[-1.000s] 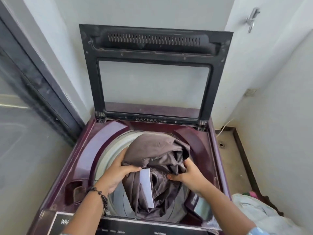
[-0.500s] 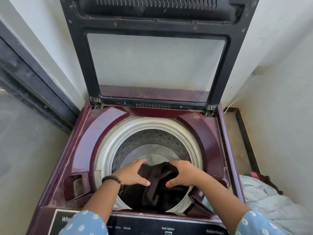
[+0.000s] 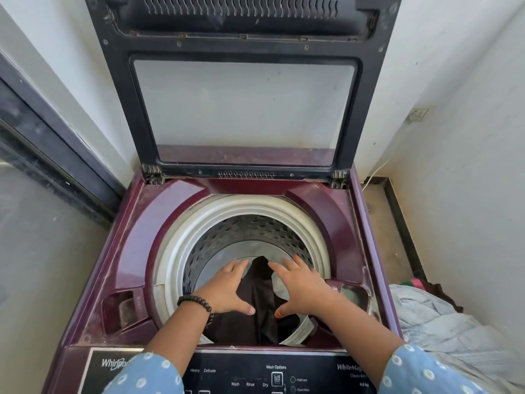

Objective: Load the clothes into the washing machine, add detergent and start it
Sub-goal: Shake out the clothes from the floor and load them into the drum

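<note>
Both hands are over the drum mouth of the maroon top-load washing machine [image 3: 349,211], lid [image 3: 244,109] propped upright at the back. Left hand [image 3: 227,288] w/ a dark bead bracelet [image 3: 196,302] is spread flat, fingers splayed, gripping nothing. Right hand [image 3: 301,288] is the same: palm down, fingers wide, empty. Between them the dark brown crumpled garment [image 3: 261,302] sits inside the perforated steel drum [image 3: 247,231], bunched toward the near side, apart from both palms as far as I can tell.

Risks from here, imo: the cloth is heaped on one side, so if nothing evens it out the load could spin off-balance. A fold riding up by the pale grey drum ring [image 3: 176,251] might snag there if left. Pile of light blue-grey laundry [image 3: 443,322] on the floor to the right isn't loaded yet, so it's easy to forget it & start w/ one item. No detergent visible in frame; starting without it is the other slip. Sleeves hang right over the black control panel [image 3: 270,373] & could brush a button early.
</note>
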Action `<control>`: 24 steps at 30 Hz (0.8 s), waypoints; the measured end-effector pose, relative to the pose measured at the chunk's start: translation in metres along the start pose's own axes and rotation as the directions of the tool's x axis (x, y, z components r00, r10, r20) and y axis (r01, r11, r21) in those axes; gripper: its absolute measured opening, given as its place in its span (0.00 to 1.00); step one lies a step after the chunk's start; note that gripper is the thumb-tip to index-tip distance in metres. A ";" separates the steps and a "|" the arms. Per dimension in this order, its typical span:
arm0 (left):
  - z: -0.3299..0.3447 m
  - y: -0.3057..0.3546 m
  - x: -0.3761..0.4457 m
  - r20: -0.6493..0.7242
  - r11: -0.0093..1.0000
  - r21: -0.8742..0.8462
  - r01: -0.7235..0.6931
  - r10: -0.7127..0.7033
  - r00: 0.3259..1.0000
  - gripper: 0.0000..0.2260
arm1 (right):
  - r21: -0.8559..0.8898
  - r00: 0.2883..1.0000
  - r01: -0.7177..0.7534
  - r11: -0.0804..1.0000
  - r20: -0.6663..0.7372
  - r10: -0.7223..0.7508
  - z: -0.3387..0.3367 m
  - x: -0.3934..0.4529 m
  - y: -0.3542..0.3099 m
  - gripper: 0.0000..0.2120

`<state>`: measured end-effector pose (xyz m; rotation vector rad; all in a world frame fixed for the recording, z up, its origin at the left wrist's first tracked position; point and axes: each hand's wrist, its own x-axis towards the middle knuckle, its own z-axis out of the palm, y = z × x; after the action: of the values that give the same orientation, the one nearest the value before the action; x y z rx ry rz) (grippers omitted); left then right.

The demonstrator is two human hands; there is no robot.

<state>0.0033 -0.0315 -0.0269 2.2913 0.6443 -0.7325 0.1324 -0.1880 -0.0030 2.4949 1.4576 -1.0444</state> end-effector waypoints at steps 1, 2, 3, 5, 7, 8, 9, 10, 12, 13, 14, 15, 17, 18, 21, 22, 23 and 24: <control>0.002 0.005 0.000 -0.018 1.000 0.024 0.007 -0.006 1.000 0.54 | -0.026 1.000 -0.001 1.000 -0.013 0.001 0.001 -0.002 0.000 0.52; 0.005 0.010 -0.001 -0.039 0.999 0.050 0.012 -0.010 0.999 0.54 | -0.049 1.000 -0.002 0.999 -0.026 0.001 0.001 -0.004 0.000 0.52; 0.007 0.014 -0.001 -0.062 0.997 0.072 0.015 -0.011 0.998 0.54 | -0.072 0.999 -0.002 0.997 -0.037 -0.001 0.002 -0.005 0.000 0.52; 0.011 0.025 -0.002 -0.098 0.994 0.110 0.018 -0.007 0.995 0.54 | -0.103 0.998 -0.005 0.995 -0.062 -0.002 0.001 -0.009 0.000 0.52; 0.014 0.035 -0.004 -0.121 0.990 0.142 0.018 -0.001 0.993 0.54 | -0.125 0.996 -0.009 0.992 -0.093 -0.002 0.002 -0.013 0.001 0.52; 0.015 0.038 -0.006 -0.130 0.988 0.151 0.021 -0.001 0.992 0.54 | -0.134 0.994 -0.013 0.991 -0.105 -0.002 0.003 -0.015 0.001 0.52; 0.017 0.042 -0.008 -0.139 0.987 0.160 0.022 0.000 0.990 0.54 | -0.140 0.993 -0.018 0.990 -0.116 0.001 0.004 -0.018 0.002 0.52; 0.018 0.045 -0.010 -0.150 0.985 0.170 0.023 0.003 0.989 0.54 | -0.144 0.992 -0.022 0.989 -0.126 0.004 0.004 -0.021 0.003 0.52; 0.018 0.051 -0.013 -0.176 0.982 0.189 0.025 0.009 0.984 0.54 | -0.147 0.990 -0.029 0.989 -0.144 0.008 0.005 -0.025 0.005 0.53; 0.017 0.054 -0.014 -0.188 0.981 0.193 0.025 0.012 0.982 0.54 | -0.145 0.988 -0.032 0.989 -0.154 0.010 0.004 -0.027 0.006 0.53; 0.016 0.058 -0.016 -0.199 0.980 0.198 0.024 0.016 0.980 0.54 | -0.144 0.986 -0.036 0.989 -0.164 0.012 0.004 -0.029 0.007 0.53; 0.015 0.061 -0.016 -0.210 0.979 0.203 0.023 0.020 0.978 0.54 | -0.144 0.985 -0.041 0.989 -0.174 0.015 0.003 -0.030 0.008 0.53; 0.012 0.069 -0.018 -0.226 0.974 0.224 0.024 0.028 0.974 0.54 | -0.143 0.981 -0.050 0.988 -0.194 0.022 0.001 -0.033 0.010 0.53; 0.010 0.072 -0.019 -0.235 0.972 0.233 0.026 0.031 0.972 0.54 | -0.143 0.978 -0.055 0.988 -0.208 0.024 -0.001 -0.034 0.011 0.53; 0.009 0.083 -0.019 -0.271 0.964 0.264 0.027 0.047 0.961 0.53 | -0.142 0.965 -0.066 0.988 -0.261 0.027 -0.003 -0.041 0.018 0.53; 0.010 0.086 -0.019 -0.291 0.961 0.274 0.030 0.053 0.955 0.52 | -0.149 0.960 -0.068 0.986 -0.280 0.023 -0.004 -0.042 0.020 0.54; 0.010 0.090 -0.019 -0.313 0.959 0.282 0.034 0.058 0.948 0.52 | -0.160 0.953 -0.069 0.985 -0.301 0.018 -0.005 -0.044 0.023 0.55; 0.011 0.094 -0.019 -0.335 0.955 0.294 0.038 0.066 0.940 0.51 | -0.167 0.945 -0.073 0.983 -0.325 0.014 -0.006 -0.046 0.026 0.56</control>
<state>0.0435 -0.1075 0.0177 2.7342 0.7112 -0.4465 0.1418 -0.2347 0.0220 2.6421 1.4854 -0.4853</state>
